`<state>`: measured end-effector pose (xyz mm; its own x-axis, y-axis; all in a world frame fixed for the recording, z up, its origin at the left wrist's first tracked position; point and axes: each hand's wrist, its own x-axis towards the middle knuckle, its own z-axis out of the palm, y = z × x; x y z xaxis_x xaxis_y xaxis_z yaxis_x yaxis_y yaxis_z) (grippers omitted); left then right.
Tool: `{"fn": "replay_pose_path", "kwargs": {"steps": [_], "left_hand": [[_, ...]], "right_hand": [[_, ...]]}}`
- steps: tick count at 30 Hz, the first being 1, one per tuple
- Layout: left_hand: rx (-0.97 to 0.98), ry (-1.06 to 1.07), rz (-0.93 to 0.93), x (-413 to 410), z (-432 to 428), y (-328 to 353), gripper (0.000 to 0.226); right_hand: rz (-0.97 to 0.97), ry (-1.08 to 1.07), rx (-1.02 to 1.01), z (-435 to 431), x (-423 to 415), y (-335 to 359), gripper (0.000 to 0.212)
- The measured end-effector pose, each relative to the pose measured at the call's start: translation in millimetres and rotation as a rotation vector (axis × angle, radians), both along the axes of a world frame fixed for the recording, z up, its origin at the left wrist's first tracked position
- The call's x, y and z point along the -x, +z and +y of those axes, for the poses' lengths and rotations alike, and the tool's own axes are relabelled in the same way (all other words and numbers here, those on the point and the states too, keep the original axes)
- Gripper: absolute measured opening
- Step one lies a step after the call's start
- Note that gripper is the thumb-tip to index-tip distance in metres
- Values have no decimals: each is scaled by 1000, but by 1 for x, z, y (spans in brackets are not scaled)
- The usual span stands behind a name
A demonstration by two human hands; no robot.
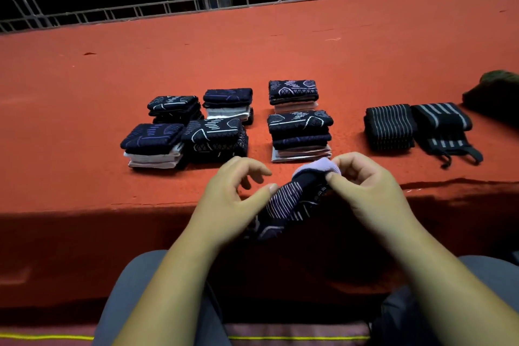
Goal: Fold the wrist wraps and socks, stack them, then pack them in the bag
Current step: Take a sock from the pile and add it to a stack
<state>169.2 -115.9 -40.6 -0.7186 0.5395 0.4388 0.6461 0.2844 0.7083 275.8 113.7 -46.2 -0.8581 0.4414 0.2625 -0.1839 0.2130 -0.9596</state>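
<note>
At the lower middle of the frame, over the near edge of the red table (280,50), the right hand (365,188) pinches the pale toe end of a dark striped sock (292,199). The left hand (224,199) has its thumb on the sock and its fingers loosely curled; whether it grips cannot be told. Stacks of folded socks (300,135) sit mid-frame, with two wrist wraps (389,128) to their right.

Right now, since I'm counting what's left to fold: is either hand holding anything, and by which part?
The right hand pinches a dark striped sock by its pale lilac end; the left hand only touches its middle.
</note>
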Motion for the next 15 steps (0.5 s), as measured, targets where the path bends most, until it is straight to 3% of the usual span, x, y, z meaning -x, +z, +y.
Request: {"fn": "replay_pose_path", "kwargs": {"steps": [4, 8, 10, 12, 15], "left_hand": [[68, -160, -101, -8, 17, -9, 48], [-23, -165, -178, -11, 25, -13, 19], [-124, -157, -340, -11, 24, -14, 18], [-259, -139, -459, -8, 24, -15, 12], [-322, -153, -443, -4, 19, -13, 8]], "right_hand": [[28, 171, 26, -8, 3, -5, 17], [4, 264, 6, -11, 5, -9, 36], [-5, 220, -104, -9, 6, -9, 44], [-11, 134, -210, -5, 8, -10, 39], [-19, 144, -219, 1, 7, -11, 24]]}}
